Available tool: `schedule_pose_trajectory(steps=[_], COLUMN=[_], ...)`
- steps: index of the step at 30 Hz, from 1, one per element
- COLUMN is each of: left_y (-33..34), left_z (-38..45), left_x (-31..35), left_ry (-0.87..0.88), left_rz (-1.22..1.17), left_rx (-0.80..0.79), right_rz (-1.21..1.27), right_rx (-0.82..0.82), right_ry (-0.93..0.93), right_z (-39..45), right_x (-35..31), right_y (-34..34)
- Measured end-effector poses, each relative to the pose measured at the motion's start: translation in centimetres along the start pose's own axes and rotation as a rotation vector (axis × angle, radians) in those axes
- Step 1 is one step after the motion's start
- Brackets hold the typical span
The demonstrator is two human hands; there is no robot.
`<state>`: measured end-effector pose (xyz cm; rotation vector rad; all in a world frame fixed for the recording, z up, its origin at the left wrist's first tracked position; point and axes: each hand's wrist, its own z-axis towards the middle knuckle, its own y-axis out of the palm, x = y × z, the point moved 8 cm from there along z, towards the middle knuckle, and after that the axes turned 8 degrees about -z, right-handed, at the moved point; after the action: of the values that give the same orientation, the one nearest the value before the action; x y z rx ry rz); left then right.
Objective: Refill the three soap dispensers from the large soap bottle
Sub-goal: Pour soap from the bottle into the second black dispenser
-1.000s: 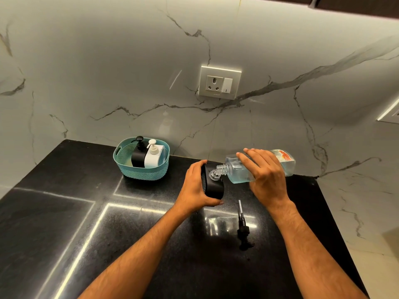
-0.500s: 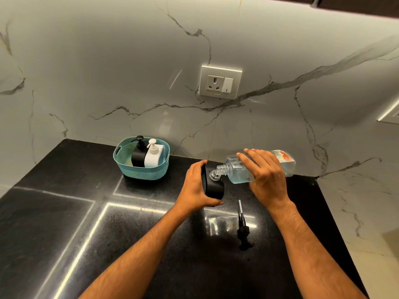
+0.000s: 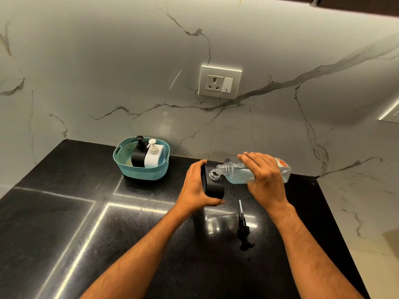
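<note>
My left hand (image 3: 194, 186) grips an open black soap dispenser (image 3: 213, 186) standing on the black counter. My right hand (image 3: 264, 180) holds the large clear soap bottle (image 3: 237, 173) tipped almost flat, with its neck over the dispenser's opening. Pale blue liquid lies in the bottle's lower side. The dispenser's black pump head (image 3: 243, 227) lies on the counter just in front of my right wrist. A second black dispenser (image 3: 139, 154) and a white dispenser (image 3: 153, 156) stand with their pumps on in a teal basket (image 3: 141, 172) at the back left.
The black stone counter (image 3: 108, 234) ends at a marble wall behind and drops off along its right edge near my right arm. A wall socket (image 3: 220, 83) sits above the hands.
</note>
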<state>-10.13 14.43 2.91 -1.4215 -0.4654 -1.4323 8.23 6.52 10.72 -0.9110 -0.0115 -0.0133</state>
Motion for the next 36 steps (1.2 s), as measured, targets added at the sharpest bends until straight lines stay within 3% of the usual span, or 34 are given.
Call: schedule_pose_trajectory(steps=[6,12,21,27,36], left_y=[0.0,0.3,0.6,0.8,1.1], left_z=[0.2,-0.2,-1.3,-1.9,-2.7], left_x=[0.0,-0.8,-2.7,-4.0,-6.1], left_ry=[0.006,-0.007,-0.041,-0.065,-0.118], left_rz=[-0.020,-0.045,-0.073,-0.098,-0.133], left_rx=[0.005,0.000,-0.048,-0.094,-0.126], right_rz=[0.132,0.502,0.997,1.132,1.140], right_rx=[-0.030,0.018,-0.038,-0.134,-0.241], right_ry=[0.107,0.389,0.752,0.864,0.914], right_z=[-0.3,-0.4,-1.6,-2.2,-3.1], right_x=[0.9,3.7,8.4,9.4,9.7], right_y=[0.8,1.2,6.3,9.9,13.9])
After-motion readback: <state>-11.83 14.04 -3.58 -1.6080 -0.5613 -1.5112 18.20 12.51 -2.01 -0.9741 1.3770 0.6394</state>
